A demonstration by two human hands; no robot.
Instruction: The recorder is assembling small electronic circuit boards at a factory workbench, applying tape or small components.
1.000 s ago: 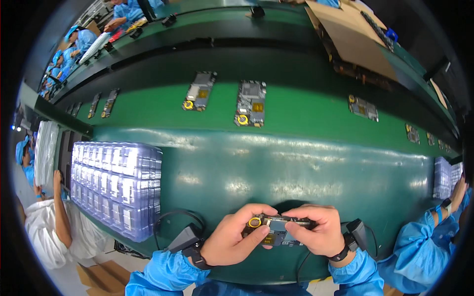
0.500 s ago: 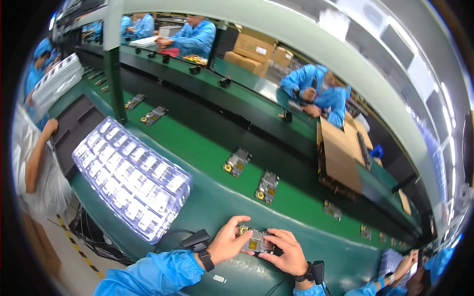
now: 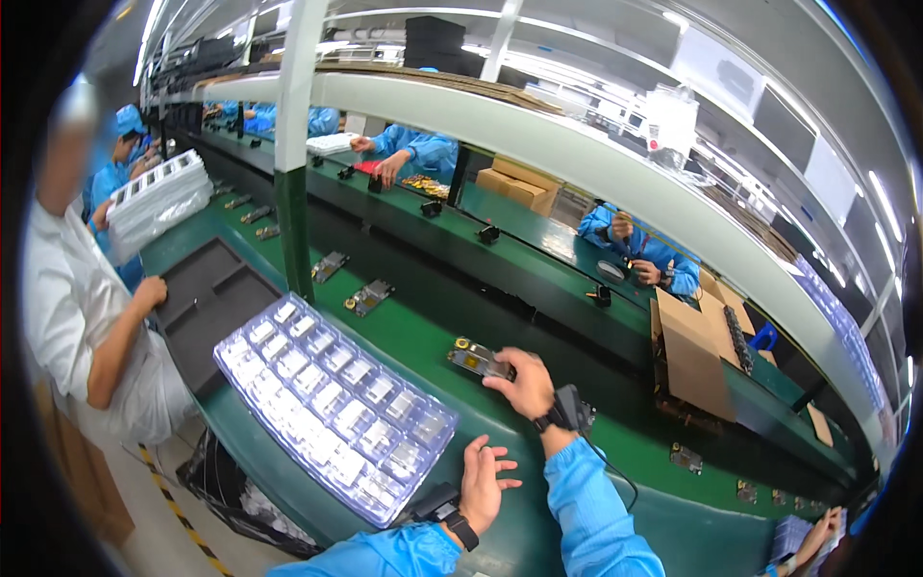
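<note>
Across the head view, over the green belt [image 3: 413, 337], the right hand [image 3: 527, 385] pinches a flat grey-and-black rectangular circuit board [image 3: 474, 357] by its right end.
Its upper face carries a round yellow part at the left; whether its underside touches the belt, I cannot tell. A slack pinch could drop or scrape it. Left hand [image 3: 484, 481], fingers spread, holds nothing beside the clear plastic compartment tray [image 3: 431, 452].

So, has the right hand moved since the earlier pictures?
Yes, forward: the right hand was over the dark bench; now it is over the green strip beyond.
</note>
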